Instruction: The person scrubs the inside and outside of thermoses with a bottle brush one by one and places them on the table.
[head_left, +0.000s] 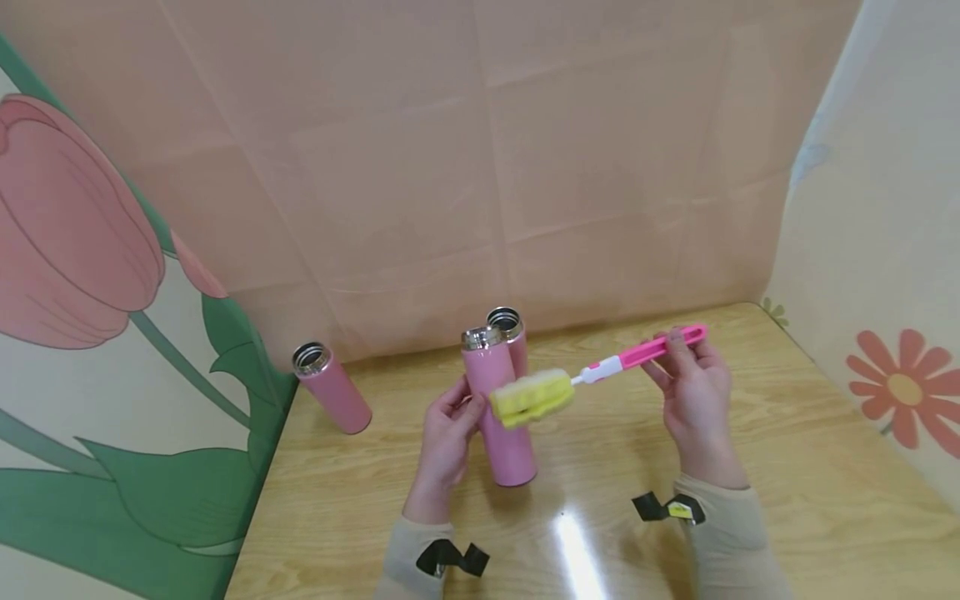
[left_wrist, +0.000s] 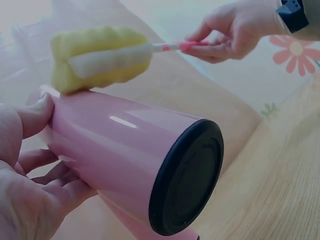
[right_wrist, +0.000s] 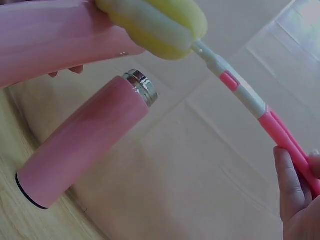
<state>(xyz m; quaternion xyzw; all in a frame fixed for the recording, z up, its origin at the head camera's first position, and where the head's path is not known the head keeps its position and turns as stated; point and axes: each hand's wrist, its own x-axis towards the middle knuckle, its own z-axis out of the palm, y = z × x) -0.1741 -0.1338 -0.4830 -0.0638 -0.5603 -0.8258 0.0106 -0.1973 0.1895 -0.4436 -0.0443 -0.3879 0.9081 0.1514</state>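
My left hand (head_left: 448, 433) grips a pink metal flask (head_left: 510, 454) around its side, fingers and thumb wrapped about the upper half. The flask is uncapped at its silver neck and tilted, its black base (left_wrist: 192, 175) facing the left wrist camera. In my right hand (head_left: 699, 396) is a bottle brush (head_left: 648, 351), pinched by its pink handle between thumb and fingers. Its yellow-and-white sponge head (head_left: 534, 397) lies across the flask's outer side and seems to touch it. Part of the flask is hidden behind the sponge.
A second pink flask (right_wrist: 85, 142) stands uncapped just behind the held one. Another open pink flask (head_left: 339, 396) stands to the left on the wooden table (head_left: 315, 517). Behind the table hangs a peach cloth (head_left: 390, 167); flower-printed panels flank both sides.
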